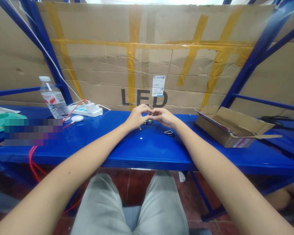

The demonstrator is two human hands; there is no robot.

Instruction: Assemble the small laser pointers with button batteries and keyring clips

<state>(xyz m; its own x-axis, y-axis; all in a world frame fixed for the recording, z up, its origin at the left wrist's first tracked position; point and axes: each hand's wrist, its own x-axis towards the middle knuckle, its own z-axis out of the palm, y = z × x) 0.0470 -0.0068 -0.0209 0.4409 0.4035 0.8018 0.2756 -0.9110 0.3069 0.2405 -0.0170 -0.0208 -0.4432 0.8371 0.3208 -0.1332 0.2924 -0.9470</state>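
Head view: a person's two forearms reach out over a blue steel worktop (127,147).

Left hand (137,117): fingers curled and pinching, with one gold finger ring (139,106).

Right hand (164,117): fingers also curled, fingertips meeting those of the left hand.

Held item: one small metal ring (151,115), gripped between both hands just above the worktop (partly hidden by the fingers).

Loose parts below the hands: one small cluster of green and dark pieces (147,122), partly under the hands; a few tiny metal bits (140,128); one pale disc (141,138); one dark carabiner clip (169,133).

Left side: one water bottle (54,98), one white power strip (85,110), one white round object (77,118), red cable (33,163), one green packet (5,120) and one pixelated patch (33,131).

Right side: one open cardboard box (231,129), tilted on the worktop.

Behind: one taped cardboard sheet (137,58) printed "LED", with one label (158,85), held within blue shelf framing (51,55).
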